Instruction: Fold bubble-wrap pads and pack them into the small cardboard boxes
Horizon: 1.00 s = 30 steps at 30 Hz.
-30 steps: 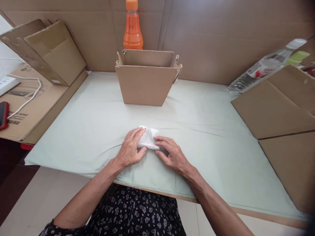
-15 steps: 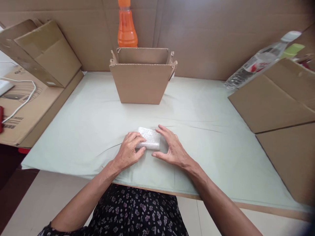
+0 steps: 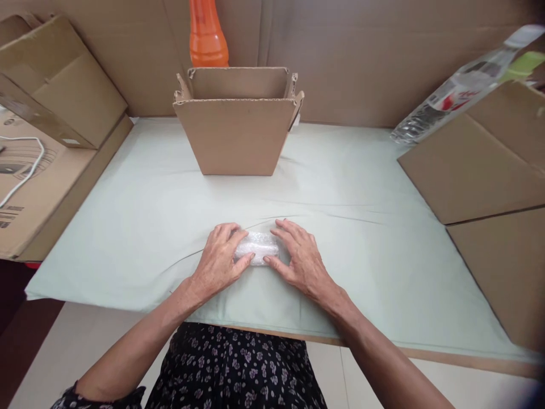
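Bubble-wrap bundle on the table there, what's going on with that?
A person has both bare hands on the small bubble-wrap bundle, which lies on a pale green cloth. The left hand holds its left end and the right hand its right end, thumbs toward the near side. Beyond it stands an open cardboard box, with an orange bottle behind that.

I work indoors at a makeshift table (image 3: 468, 362), in a home or small workshop, I cannot tell which: pale cloth (image 3: 340, 176) covers its top, cardboard sheeting (image 3: 353, 62) walls its back, a white cable (image 3: 36, 165) lies across a printed carton (image 3: 63, 182), and the floor (image 3: 72, 341) is light tile.
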Motion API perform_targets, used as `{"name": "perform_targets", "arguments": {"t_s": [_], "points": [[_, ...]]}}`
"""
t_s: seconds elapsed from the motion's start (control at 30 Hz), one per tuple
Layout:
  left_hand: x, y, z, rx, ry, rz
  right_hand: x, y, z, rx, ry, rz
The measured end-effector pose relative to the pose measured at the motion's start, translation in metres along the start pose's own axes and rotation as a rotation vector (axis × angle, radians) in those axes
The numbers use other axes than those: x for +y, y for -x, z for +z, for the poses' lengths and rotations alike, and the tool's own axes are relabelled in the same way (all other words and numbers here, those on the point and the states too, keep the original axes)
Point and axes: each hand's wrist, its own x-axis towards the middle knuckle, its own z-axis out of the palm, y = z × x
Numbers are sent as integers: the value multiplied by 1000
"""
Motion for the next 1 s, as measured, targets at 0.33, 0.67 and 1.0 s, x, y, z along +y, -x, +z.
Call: {"name": "perform_targets", "arguments": {"t_s": [0.33, 0.67, 1.0], "points": [[-12, -1, -11, -114, 113, 34, -18, -3, -1, -86, -245, -56], [26, 3, -22, -115, 256, -37, -29, 27, -49, -81, -323, 180], [128, -71, 6, 37, 232, 376, 12, 132, -110, 395, -359, 390]]}}
